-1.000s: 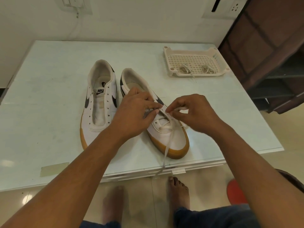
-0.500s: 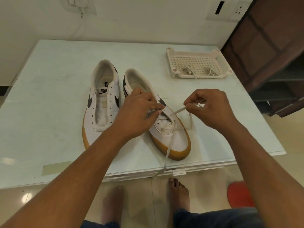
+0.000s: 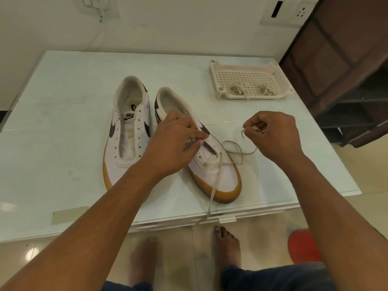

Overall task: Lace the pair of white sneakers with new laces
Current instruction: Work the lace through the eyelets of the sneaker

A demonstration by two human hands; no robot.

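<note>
Since the right sneaker seems light but firm, the left hand steadies it, pinching its eyelet flap, near the front edge of the table. The right hand pinches the limp, flat lace near its end, likely the best hold. Glossy top; slotted tray behind.

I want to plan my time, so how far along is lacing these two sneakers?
Done: the lace crosses only the lowest eyelets of the right sneaker. In hand: the right hand pinches one lace end while the left hand grips that sneaker's eyelet edge. Left: its upper eyelets, and the whole left sneaker, still unlaced; spare laces lie in the basket.
</note>
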